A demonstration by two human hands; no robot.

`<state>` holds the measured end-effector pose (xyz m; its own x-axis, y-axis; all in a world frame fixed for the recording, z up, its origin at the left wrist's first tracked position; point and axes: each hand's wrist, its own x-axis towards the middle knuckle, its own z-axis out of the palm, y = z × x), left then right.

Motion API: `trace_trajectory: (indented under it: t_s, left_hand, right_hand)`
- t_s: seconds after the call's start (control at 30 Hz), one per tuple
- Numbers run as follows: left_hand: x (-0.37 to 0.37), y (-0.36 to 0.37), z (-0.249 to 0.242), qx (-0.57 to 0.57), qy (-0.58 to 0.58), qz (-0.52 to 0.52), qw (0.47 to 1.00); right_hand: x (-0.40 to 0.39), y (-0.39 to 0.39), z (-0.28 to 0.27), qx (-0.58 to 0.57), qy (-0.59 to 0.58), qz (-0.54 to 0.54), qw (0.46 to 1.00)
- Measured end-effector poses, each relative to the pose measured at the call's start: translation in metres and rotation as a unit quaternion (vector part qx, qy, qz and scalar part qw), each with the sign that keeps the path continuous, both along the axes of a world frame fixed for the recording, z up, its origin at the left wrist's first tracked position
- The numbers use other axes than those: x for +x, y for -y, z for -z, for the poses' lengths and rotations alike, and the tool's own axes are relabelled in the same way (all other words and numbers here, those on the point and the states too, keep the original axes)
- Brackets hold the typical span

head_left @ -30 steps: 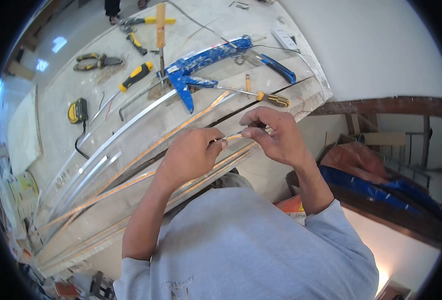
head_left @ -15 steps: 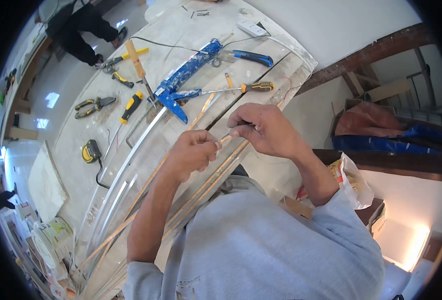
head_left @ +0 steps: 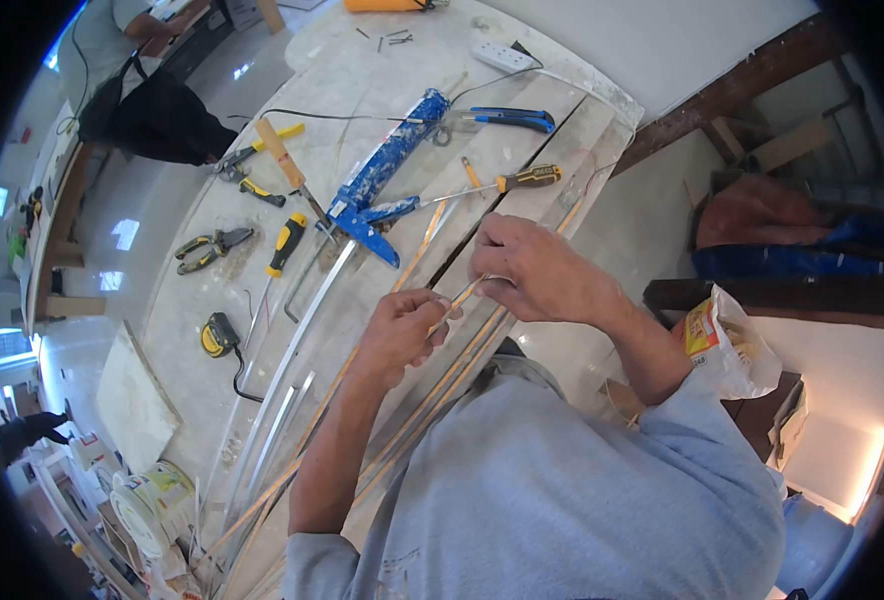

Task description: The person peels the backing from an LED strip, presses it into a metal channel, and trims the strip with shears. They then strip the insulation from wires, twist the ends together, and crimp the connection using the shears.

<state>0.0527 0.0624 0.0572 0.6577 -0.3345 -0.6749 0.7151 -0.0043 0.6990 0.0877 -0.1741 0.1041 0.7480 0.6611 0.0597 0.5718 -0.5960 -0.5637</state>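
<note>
Between my two hands runs the end of a thin yellow LED strip (head_left: 466, 293). My left hand (head_left: 402, 335) pinches it between thumb and fingertips. Close by on the upper right, my right hand (head_left: 537, 268) grips the strip's tip with thumb and curled forefinger; the very end is hidden by the fingers. More long yellow strips (head_left: 432, 397) lie beneath my hands along the bench. Just beyond my hands are a screwdriver with a yellow and black handle (head_left: 529, 178) and a blue caulking gun (head_left: 387, 165) spattered with white.
The worktable (head_left: 262, 225) also bears pliers (head_left: 212, 250), a tape measure (head_left: 219, 335), another screwdriver (head_left: 287, 245), a blue utility knife (head_left: 510, 118), a power strip (head_left: 503, 57) and metal profiles (head_left: 287, 375). A plastic bag (head_left: 737, 345) stands at right. Another person (head_left: 147, 115) is at upper left.
The view has shifted, so the bench and tools appear farther right and lower. My hands still pinch the strip, with more of it showing between them. More of the other person is visible.
</note>
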Motion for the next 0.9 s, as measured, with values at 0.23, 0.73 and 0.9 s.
trace_trajectory:
  t_s: [0.23,0.73,0.9]
  left_hand:
    - [-0.002,0.0,0.001,0.04,0.083,0.053,0.994]
    - [-0.025,-0.004,0.013,0.147,0.302,0.072,0.939]
    - [-0.024,-0.003,0.018,0.203,0.317,0.073,0.924]
  right_hand:
    - [-0.001,-0.008,-0.006,0.018,-0.019,0.011,1.0]
    - [0.003,-0.015,0.004,0.001,-0.087,0.038,0.996]
    - [-0.001,-0.019,0.004,0.014,-0.125,0.049,0.991]
